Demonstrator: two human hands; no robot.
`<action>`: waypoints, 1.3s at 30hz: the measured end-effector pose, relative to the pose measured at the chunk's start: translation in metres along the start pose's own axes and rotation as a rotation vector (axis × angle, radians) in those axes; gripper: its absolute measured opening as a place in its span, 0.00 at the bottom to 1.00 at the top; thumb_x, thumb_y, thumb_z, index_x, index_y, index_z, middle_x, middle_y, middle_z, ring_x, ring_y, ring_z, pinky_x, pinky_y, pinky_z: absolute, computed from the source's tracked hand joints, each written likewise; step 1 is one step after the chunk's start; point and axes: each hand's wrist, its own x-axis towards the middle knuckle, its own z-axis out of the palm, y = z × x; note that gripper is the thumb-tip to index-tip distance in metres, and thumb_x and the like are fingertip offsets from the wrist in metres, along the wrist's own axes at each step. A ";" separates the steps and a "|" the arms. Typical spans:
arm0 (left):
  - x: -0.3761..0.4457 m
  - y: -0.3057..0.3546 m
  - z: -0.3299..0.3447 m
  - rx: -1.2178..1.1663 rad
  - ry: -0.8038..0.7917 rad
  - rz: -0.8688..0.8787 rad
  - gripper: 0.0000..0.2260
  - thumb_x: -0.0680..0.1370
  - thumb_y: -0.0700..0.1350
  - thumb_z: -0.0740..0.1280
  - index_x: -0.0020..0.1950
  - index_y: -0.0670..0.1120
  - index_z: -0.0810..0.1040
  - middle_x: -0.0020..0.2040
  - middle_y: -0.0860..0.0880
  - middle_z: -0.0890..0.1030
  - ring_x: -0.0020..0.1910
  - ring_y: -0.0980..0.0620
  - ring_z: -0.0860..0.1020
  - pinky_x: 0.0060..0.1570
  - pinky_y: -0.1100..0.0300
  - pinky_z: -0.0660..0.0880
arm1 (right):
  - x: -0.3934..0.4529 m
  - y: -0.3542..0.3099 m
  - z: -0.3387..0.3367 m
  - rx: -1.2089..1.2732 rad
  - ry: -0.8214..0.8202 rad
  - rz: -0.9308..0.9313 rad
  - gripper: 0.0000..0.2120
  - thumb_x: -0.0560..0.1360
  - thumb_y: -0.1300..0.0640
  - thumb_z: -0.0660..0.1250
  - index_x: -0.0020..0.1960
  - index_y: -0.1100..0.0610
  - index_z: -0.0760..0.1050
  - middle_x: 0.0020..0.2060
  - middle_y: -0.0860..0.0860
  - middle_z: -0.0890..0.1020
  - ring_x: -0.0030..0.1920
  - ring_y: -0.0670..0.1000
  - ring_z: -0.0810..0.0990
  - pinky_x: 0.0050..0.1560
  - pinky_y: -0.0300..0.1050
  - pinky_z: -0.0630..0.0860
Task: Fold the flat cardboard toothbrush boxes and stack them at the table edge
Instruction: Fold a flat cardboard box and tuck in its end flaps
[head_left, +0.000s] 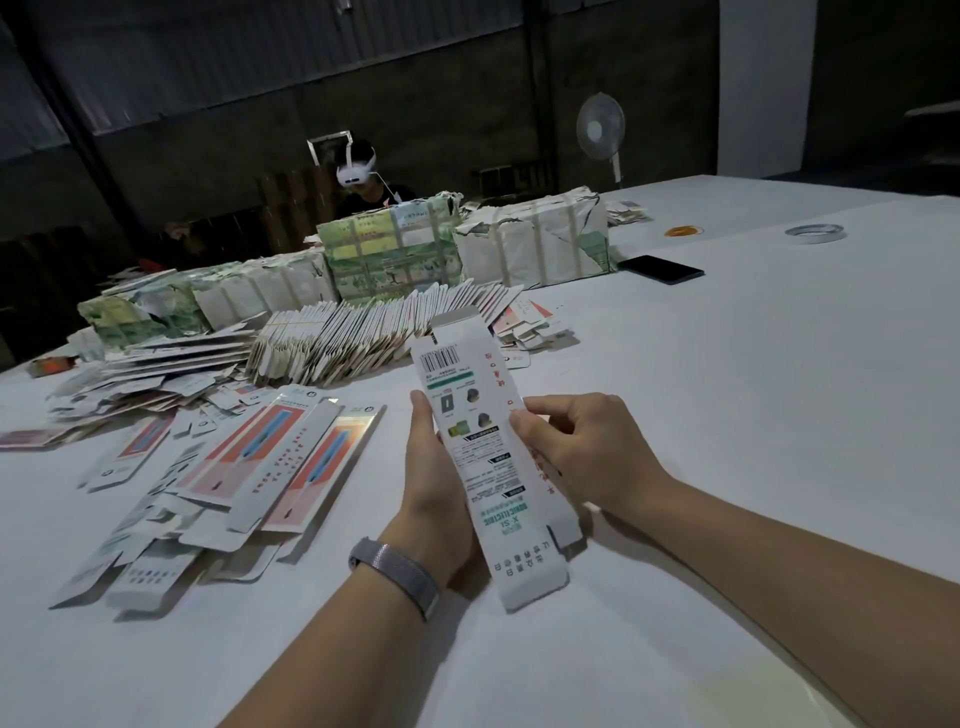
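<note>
I hold one long white toothbrush box (480, 447) above the table, its barcode side up and its end flaps loose. My left hand (436, 488) grips its left edge, fingers curled underneath. My right hand (576, 447) pinches the right edge near the middle. Left of my hands lies a loose pile of boxes (223, 478), several showing an orange and blue front. Behind them stands a long row of bundled flat boxes (363, 338).
The white table (727, 415) stretches to the right. At the back are wrapped packs (535, 244), a black phone (661, 269), a tape roll (814, 233) and an orange ring (683, 230). A person with a headset (358, 176) sits across. A fan (601, 130) stands behind.
</note>
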 end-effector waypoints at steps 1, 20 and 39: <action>0.000 0.000 -0.001 0.013 -0.006 0.004 0.30 0.81 0.70 0.48 0.58 0.52 0.82 0.50 0.42 0.87 0.45 0.41 0.87 0.37 0.47 0.84 | -0.001 -0.001 0.000 -0.021 -0.002 -0.010 0.09 0.79 0.47 0.66 0.54 0.44 0.84 0.39 0.42 0.87 0.38 0.45 0.86 0.41 0.53 0.84; 0.003 -0.011 0.009 0.288 -0.079 0.112 0.30 0.83 0.65 0.50 0.48 0.50 0.87 0.38 0.41 0.84 0.32 0.44 0.83 0.30 0.55 0.81 | 0.006 0.004 -0.003 0.327 0.005 0.106 0.14 0.81 0.46 0.63 0.63 0.52 0.77 0.43 0.52 0.88 0.36 0.53 0.85 0.30 0.41 0.76; -0.004 -0.008 0.007 0.391 -0.075 0.293 0.26 0.73 0.63 0.64 0.66 0.49 0.70 0.45 0.46 0.87 0.44 0.39 0.81 0.49 0.41 0.78 | 0.006 -0.008 -0.011 0.289 -0.106 0.203 0.19 0.84 0.53 0.57 0.56 0.69 0.76 0.46 0.65 0.84 0.43 0.64 0.80 0.46 0.61 0.75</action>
